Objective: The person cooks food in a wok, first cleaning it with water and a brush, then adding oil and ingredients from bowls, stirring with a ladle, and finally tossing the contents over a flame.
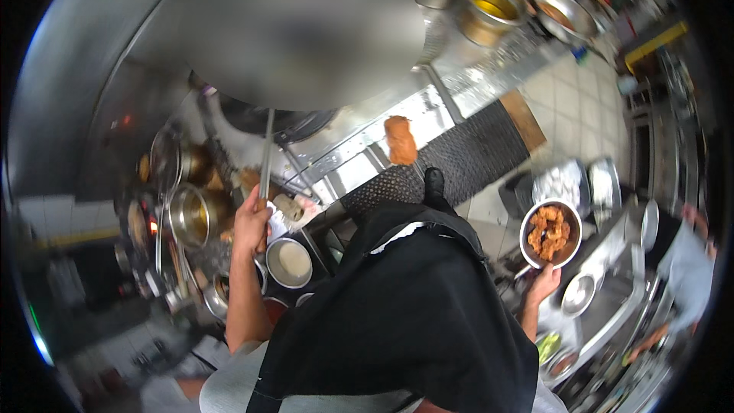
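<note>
My left hand grips the handle of a long metal-shafted cooking tool. Its shaft runs up to a large, blurred grey oval; I cannot tell whether that oval is the tool's head. Below the oval, part of a dark wok or burner shows in the steel range. On the other side, my right hand holds a metal bowl by its lower edge. Browned fried pieces, which look like battered chicken, lie in the bowl.
At left stand a metal pot of yellowish liquid and a pot of pale liquid. More oil sits in a pot at top right. A dark mat covers tiles. An orange item hangs or lies nearby. People work right and lower left.
</note>
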Motion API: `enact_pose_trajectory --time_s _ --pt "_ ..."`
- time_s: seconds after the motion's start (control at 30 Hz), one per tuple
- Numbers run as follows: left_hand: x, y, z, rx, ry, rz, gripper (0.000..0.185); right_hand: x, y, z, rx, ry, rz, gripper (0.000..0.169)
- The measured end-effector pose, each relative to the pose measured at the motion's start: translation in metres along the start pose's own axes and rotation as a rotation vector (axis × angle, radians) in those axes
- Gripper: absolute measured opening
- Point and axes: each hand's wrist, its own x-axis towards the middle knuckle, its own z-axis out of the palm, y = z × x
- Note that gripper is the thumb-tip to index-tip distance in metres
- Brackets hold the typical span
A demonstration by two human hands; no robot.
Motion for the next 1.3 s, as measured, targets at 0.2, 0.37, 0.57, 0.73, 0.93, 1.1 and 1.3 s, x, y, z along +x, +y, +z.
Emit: enact_pose_trajectory --time_s 0.2,0.37,0.57,0.73,0.93,1.1,1.3 --pt "0.068 -0.009 0.033 0.185 0.346 0.058 0.068 0.074 -0.118 0.23 -0.049 -0.56 -0.223 0.019" --pt "0.106 0.001 0.077 -0.003 0.394 -0.006 0.067 0.084 -0.182 0.417 -0.181 -0.91 -0.525 0.021" --pt "0.014 0.019 0.092 0.297 0.341 0.022 0.062 -0.012 -0.27 0.581 -0.427 -0.968 -1.17 0.025" --pt "-0.06 0.041 0.136 0.335 0.572 -0.037 0.066 -0.109 -0.28 0.681 -0.299 -1.106 -1.675 0.013" --pt "-0.099 0.063 0.15 0.174 0.67 -0.195 0.067 -0.161 -0.296 0.738 -0.417 -1.121 -2.069 0.01" --pt "-0.087 0.043 0.142 0.153 0.708 -0.059 0.066 -0.115 -0.329 0.71 -0.208 -0.77 -1.803 0.007" --pt "-0.031 0.01 0.12 -0.156 0.61 0.042 0.065 0.095 -0.235 0.507 0.043 -0.531 -0.622 0.03"
